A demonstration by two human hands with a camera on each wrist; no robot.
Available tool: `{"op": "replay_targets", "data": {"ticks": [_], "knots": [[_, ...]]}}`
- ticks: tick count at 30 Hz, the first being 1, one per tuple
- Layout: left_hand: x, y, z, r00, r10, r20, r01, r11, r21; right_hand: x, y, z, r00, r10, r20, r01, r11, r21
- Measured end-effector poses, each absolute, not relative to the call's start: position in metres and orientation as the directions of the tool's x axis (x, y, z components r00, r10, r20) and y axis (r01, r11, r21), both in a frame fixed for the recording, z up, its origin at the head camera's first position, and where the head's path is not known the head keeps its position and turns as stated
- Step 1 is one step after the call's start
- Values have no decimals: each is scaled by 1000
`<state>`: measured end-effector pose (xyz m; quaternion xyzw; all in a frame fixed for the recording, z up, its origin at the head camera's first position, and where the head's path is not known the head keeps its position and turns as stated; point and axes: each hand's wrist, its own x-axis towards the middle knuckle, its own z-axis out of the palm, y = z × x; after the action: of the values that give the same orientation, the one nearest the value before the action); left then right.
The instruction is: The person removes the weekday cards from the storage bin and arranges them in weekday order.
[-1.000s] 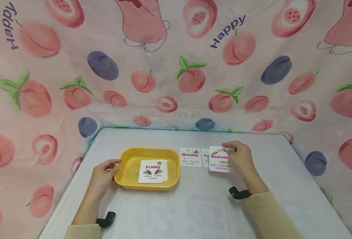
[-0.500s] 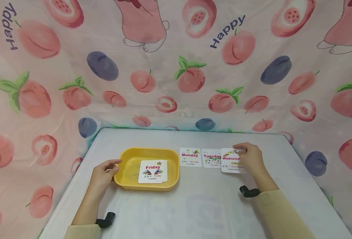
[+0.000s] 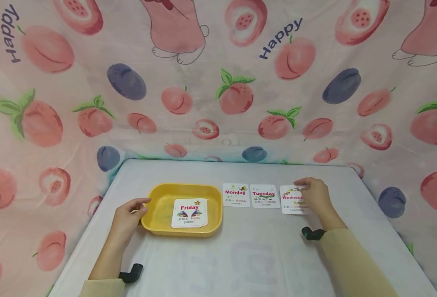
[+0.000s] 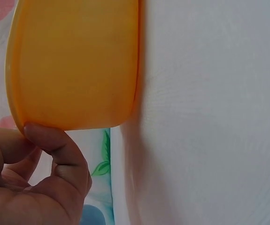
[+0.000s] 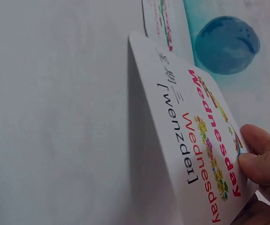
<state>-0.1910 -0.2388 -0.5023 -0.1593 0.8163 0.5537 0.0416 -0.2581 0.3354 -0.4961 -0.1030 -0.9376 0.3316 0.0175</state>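
Nearest us, two pale yellow sleeves [image 3: 355, 262] come in over the white table [image 3: 255, 260], a small black piece [image 3: 132, 273] showing at each wrist. The near stretch of the tabletop looks smooth and pale, with faint greyish marks showing in it. Farther in, the left hand [image 3: 127, 216] pinches the left end of a yellow tray [image 3: 159, 210] between thumb and fingers. In the tray lies a Friday card [image 3: 189, 212], with the edge of another card peeking from under it. Out to the right, the right hand [image 3: 316, 200] grips the right side of the Wednesday card [image 3: 292, 200] between thumb and finger; from the right wrist we see that card tilted, with a shadow on the table beneath it. Between it and the tray, we read the Tuesday card [image 3: 264, 196] and the Monday card [image 3: 236, 195], lying flat in a row. Beyond them the table ends at a straight back edge, where a pink cloth [image 3: 203, 78] rises behind and along both sides. We see peaches, dark blue plums, rabbit figures and the word "Happy" printed on it, and a bluish tint along its foot.
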Motion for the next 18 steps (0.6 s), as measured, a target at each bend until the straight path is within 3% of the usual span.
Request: {"op": "replay_targets", "data": {"ticks": [18], "knots": [[-189,-238,-503,-945,-221,-241,-306,334,892,-280,338,-517,-964,240,-113,255,724,-641]]}}
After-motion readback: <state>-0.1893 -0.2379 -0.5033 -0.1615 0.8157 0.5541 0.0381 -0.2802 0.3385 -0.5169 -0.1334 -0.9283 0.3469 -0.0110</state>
